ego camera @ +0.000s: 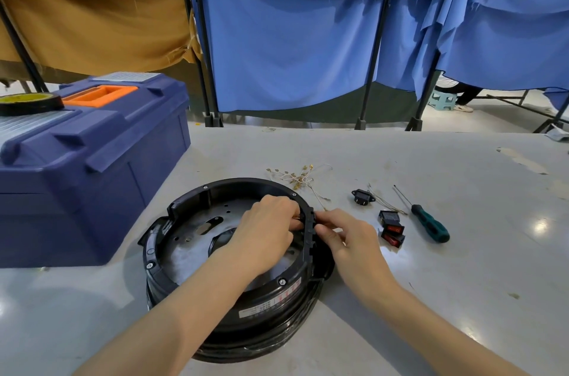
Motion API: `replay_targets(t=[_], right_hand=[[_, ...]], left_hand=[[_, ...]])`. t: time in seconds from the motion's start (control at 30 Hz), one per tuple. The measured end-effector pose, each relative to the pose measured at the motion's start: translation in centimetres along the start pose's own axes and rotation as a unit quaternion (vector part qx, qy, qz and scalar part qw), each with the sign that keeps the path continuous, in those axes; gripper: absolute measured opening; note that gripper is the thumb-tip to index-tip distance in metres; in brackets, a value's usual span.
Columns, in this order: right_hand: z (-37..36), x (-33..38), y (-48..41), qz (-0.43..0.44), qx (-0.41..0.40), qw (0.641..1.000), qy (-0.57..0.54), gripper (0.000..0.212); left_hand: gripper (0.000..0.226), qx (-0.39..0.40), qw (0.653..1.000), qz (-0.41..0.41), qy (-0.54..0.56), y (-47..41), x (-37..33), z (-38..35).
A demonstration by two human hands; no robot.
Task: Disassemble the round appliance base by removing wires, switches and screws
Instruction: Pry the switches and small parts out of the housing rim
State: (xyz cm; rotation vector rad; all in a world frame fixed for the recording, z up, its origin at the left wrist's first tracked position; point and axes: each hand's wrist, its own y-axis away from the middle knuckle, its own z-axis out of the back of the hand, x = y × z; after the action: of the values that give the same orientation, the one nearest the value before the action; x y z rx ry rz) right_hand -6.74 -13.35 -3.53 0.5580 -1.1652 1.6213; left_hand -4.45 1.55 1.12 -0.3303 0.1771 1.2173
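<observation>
The round black appliance base (191, 255) lies open side up on the grey table, its metal plate showing inside. My left hand (264, 221) reaches inside the right rim, fingers curled round a small part with wire ends at the rim wall. My right hand (341, 232) pinches the same spot of the rim (308, 231) from outside. What sits between the fingers is mostly hidden. Right of the base lie a loose wire bundle (300, 177), a black power socket (362, 196), two red rocker switches (391, 228) and a green-handled screwdriver (429, 226).
A big blue toolbox (92, 166) with an orange handle stands at the left, a tape roll (29, 103) on its lid. Blue and tan curtains on black poles close off the far table edge. Thin wires (385, 201) lie by the socket.
</observation>
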Motion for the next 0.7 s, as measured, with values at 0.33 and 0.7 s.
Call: replay_targets(t=[0.33,0.7], right_hand=[[-0.04,-0.14,-0.08,-0.011,-0.007,1.000,0.007,0.025],[0.00,0.11,-0.13,-0.022,-0.010,1.000,0.010,0.022]], left_hand=[[0.022,-0.008,0.999,0.010,0.044,-0.24,0.12,-0.26],[0.022,-0.012,0.998,0.009,0.059,-0.13,-0.13,-0.16]])
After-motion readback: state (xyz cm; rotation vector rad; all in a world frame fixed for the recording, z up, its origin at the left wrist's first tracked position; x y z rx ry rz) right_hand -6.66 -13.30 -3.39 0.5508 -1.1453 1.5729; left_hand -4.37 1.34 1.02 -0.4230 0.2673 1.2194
